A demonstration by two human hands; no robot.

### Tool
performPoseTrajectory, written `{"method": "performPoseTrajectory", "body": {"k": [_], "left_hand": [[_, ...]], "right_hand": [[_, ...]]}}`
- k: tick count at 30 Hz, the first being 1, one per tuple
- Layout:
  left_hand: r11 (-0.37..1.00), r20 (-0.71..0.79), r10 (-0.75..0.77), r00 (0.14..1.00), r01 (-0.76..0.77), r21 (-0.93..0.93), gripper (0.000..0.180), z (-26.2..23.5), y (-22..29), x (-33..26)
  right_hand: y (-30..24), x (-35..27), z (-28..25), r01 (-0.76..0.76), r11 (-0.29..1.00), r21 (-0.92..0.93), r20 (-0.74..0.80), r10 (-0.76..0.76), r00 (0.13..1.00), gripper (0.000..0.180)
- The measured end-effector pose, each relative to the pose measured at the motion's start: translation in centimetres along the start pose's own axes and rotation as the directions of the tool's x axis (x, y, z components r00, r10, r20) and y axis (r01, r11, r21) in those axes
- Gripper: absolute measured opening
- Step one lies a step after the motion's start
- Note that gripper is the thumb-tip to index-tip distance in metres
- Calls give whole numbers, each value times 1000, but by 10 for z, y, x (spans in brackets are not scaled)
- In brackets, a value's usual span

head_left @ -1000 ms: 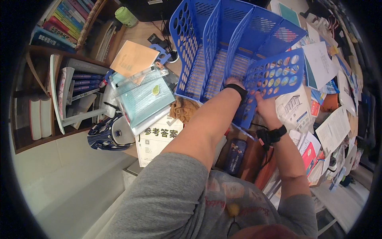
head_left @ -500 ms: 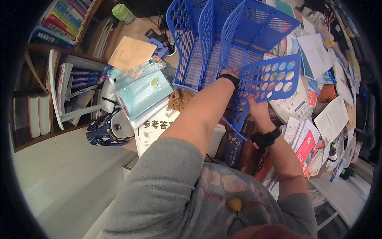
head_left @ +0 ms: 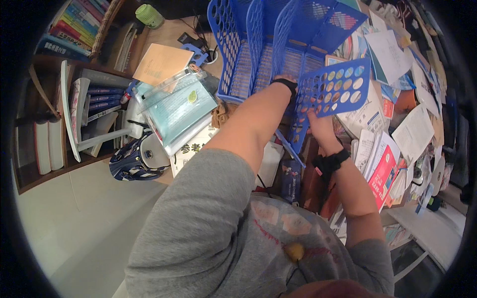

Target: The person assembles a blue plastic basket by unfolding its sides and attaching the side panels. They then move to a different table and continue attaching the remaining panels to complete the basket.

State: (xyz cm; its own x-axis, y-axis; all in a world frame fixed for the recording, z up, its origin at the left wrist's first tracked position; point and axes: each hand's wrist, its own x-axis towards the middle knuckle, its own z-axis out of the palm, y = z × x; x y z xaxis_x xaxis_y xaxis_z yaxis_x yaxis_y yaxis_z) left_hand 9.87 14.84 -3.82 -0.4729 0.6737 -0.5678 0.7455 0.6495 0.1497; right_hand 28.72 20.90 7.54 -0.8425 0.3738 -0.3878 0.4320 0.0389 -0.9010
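A blue plastic file rack (head_left: 261, 64) with tall perforated dividers stands on the desk in front of me. My right hand (head_left: 322, 128) grips the lower edge of a loose-looking blue perforated panel (head_left: 343, 87), its thumb against the panel's face. Farther in, my left hand (head_left: 286, 82) reaches between the rack and this panel. The panel and the wrist hide most of its fingers, so its hold is not visible. Black bands circle both wrists. Below the panel a narrow blue strip (head_left: 290, 149) slants down, and whether it joins the panel is unclear.
Left of the rack lie a teal zip pouch (head_left: 186, 111), an orange-tan booklet (head_left: 164, 63) and a green cup (head_left: 149, 16). Loose papers and a red booklet (head_left: 382, 176) crowd the right side. A bookshelf (head_left: 30, 149) with books borders the far left.
The whole view has shifted slightly. The panel sits a little lower against the rack, with both hands staying in nearly the same places on it.
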Motion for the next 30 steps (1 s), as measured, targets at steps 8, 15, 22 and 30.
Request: {"method": "performPoseTrajectory", "body": {"k": [8, 15, 22, 30], "left_hand": [[939, 226, 90, 970, -158, 305, 66, 0, -1, 22], [944, 21, -121, 992, 122, -308, 52, 23, -5, 36], [1000, 125, 19, 992, -21, 17, 49, -2, 8, 16], [992, -10, 105, 994, -105, -69, 43, -7, -6, 22]], "right_hand": [[4, -34, 16, 100, 994, -54, -6, -100, 995, 27], [3, -67, 14, 28, 999, -39, -21, -29, 999, 32], [-13, -88, 23, -119, 992, 51, 10, 119, 993, 39], [-97, -99, -5, 90, 995, -32, -145, -94, 985, 31]]}}
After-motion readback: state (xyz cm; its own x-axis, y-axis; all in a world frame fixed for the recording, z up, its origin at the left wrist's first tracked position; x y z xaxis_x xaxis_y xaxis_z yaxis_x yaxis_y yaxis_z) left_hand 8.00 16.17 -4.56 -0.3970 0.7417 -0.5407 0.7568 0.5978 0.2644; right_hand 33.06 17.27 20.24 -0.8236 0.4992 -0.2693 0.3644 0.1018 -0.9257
